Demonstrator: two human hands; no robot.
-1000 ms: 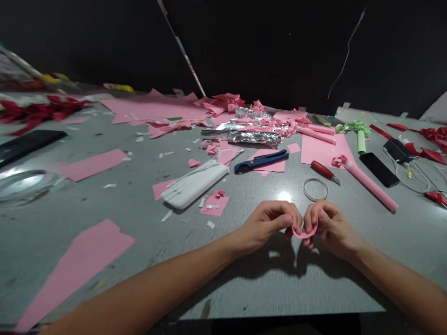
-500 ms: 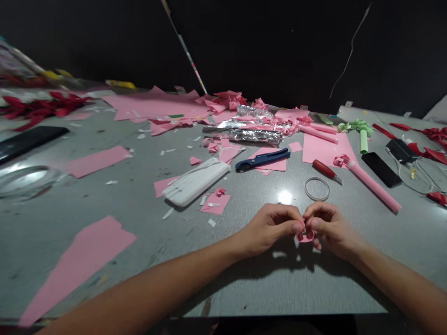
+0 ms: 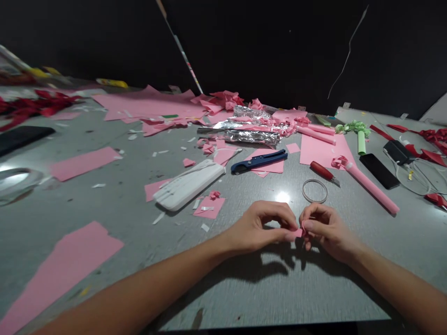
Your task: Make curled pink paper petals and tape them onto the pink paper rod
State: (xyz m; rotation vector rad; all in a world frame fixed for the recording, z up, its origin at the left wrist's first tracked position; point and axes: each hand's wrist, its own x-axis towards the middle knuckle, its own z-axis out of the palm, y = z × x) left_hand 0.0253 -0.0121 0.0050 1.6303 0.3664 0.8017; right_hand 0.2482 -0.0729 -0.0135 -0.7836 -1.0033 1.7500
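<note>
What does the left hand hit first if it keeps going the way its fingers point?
The left hand points right, at the small pink paper strip pinched between both hands. Right behind it is the right hand, fingertips nearly touching; exact depth is unclear.

We work at a grey surface (image 3: 244, 288) littered with pink paper offcuts (image 3: 63, 265) and white scraps. On it lie a white flat case (image 3: 188, 185), blue-handled cutters (image 3: 259, 161), crumpled foil (image 3: 251, 130), a red-handled knife (image 3: 324, 172), a thin ring (image 3: 314, 190), a pink paper roll (image 3: 372, 187), a green roll (image 3: 361, 142) and a black phone (image 3: 379, 170).
</note>
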